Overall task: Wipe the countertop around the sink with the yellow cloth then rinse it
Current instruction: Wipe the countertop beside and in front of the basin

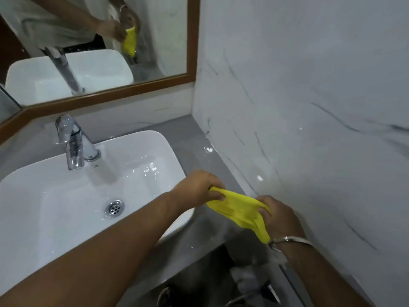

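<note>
The yellow cloth (240,212) is stretched between both hands above the grey countertop (194,142), to the right of the white sink (137,151). My left hand (197,187) grips its upper left end. My right hand (280,218), with a metal bangle on the wrist, grips the lower right end, and a tail of cloth hangs down by that wrist. The sink basin is wet, with a metal drain (114,208) at its middle.
A chrome tap (74,142) stands at the back of the sink; no running water is visible. A marble wall (309,107) rises close on the right. A wood-framed mirror (110,52) hangs behind. Water drops lie on the countertop by the wall. The floor shows below the counter edge.
</note>
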